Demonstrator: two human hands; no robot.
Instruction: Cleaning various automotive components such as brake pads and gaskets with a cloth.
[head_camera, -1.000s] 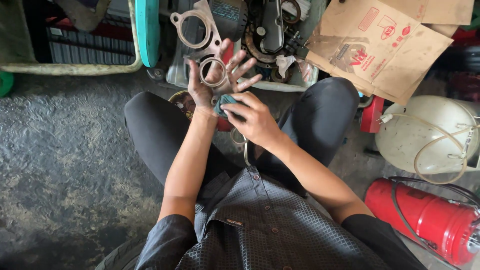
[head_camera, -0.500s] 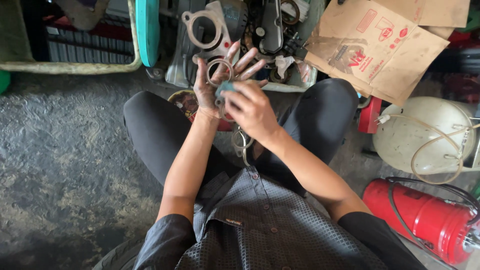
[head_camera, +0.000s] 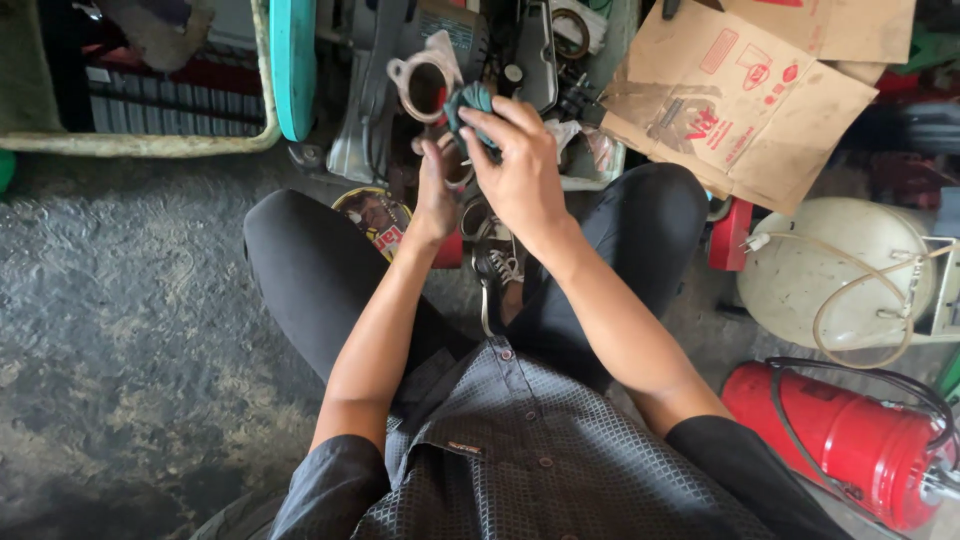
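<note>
I sit on the floor with both arms stretched out over my knees. My left hand (head_camera: 438, 190) is raised palm-up with a thin metal ring (head_camera: 458, 172) held against its fingers; the ring is largely hidden. My right hand (head_camera: 520, 165) pinches a small teal scrubbing pad (head_camera: 470, 100) and presses it down on the left fingertips and the ring. Just beyond the pad lies a pale metal flange gasket (head_camera: 425, 85) with a round hole. I cannot tell whether either hand touches it.
A tray of dark engine parts (head_camera: 520, 50) stands in front of my knees. Opened cardboard (head_camera: 760, 90) lies at the right, above a white round tank (head_camera: 850, 270) and a red cylinder (head_camera: 850, 440). A teal board (head_camera: 293, 60) and a crate (head_camera: 150, 140) stand at the left, and a round tin (head_camera: 375, 215) sits by my left knee.
Both hands have moved away from my body toward the tray. The left fingers were spread with the ring in plain sight; now the right hand and pad cover them.
</note>
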